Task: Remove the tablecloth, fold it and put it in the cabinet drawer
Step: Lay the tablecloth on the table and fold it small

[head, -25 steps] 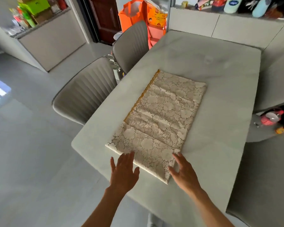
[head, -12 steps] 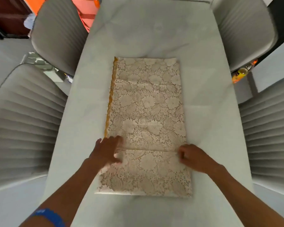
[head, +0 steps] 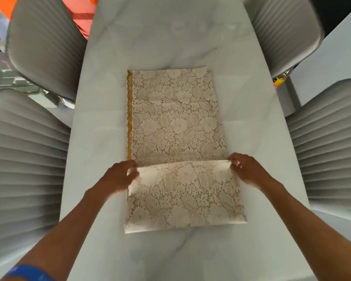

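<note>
A cream lace tablecloth [head: 176, 122] with a gold left border lies folded into a long strip on the white marble table [head: 101, 151]. Its near end is doubled over into a flap about a third of the strip's length. My left hand [head: 118, 177] pinches the flap's left corner. At the flap's right corner my right hand [head: 245, 171] pinches the cloth, slightly raised. No cabinet drawer is in view.
Grey ribbed chairs flank the table: two on the left [head: 18, 163] [head: 45, 37] and two on the right [head: 330, 142] [head: 282, 27]. An orange bag [head: 79, 15] shows at the far left end of the table.
I came round to the table's end, so the strip now runs straight away from me. My hands went from lying on the cloth's near end to pinching the flap's corners.
</note>
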`<action>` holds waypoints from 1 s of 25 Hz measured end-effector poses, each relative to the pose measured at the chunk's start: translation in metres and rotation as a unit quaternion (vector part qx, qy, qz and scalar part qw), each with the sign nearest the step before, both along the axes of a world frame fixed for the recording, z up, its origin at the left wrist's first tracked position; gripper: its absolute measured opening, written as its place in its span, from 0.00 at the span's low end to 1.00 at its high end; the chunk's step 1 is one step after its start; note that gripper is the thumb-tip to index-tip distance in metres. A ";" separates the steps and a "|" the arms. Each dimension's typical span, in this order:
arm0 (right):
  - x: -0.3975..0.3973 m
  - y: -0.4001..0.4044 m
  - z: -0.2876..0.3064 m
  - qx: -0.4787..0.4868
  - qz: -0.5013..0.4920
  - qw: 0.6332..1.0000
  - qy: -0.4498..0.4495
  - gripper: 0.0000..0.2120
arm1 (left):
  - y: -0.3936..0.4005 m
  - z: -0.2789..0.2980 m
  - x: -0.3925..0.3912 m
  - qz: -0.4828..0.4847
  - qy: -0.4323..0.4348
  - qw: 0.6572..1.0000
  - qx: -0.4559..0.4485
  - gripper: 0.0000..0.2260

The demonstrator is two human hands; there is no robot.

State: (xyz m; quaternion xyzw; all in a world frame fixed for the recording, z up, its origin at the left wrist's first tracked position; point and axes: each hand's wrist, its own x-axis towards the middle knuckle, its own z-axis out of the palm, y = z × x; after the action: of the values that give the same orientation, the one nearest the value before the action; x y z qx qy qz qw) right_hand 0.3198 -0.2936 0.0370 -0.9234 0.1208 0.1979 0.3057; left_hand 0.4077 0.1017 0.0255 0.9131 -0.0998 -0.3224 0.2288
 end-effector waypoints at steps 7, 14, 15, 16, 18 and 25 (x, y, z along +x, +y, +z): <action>0.012 0.015 -0.037 -0.061 -0.057 0.995 -0.059 0.06 | -0.015 -0.024 -0.006 0.112 -0.072 0.991 -0.009 0.04; -0.021 0.069 -0.032 -0.171 -0.090 0.961 -0.198 0.22 | -0.046 -0.031 -0.067 0.070 -0.300 0.951 0.032 0.20; -0.042 0.091 -0.038 -0.179 -0.037 0.959 -0.215 0.25 | -0.054 -0.037 -0.093 0.020 -0.284 0.958 0.022 0.23; -0.067 0.107 -0.049 -0.188 0.017 0.958 -0.214 0.26 | -0.058 -0.045 -0.115 -0.015 -0.262 0.965 0.026 0.26; -0.101 0.104 -0.073 -0.223 0.078 0.952 -0.196 0.28 | -0.051 -0.064 -0.137 -0.041 -0.252 0.965 0.065 0.28; -0.126 0.061 -0.078 -0.256 0.071 0.951 -0.157 0.32 | -0.028 -0.054 -0.138 -0.042 -0.244 0.968 0.029 0.32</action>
State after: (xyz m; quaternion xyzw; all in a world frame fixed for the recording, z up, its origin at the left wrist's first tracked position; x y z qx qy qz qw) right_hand 0.1941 -0.2331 -0.0405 -0.9963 0.0516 0.0337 0.0593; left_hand 0.2699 0.0738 -0.0286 0.9654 -0.1816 -0.1016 0.1570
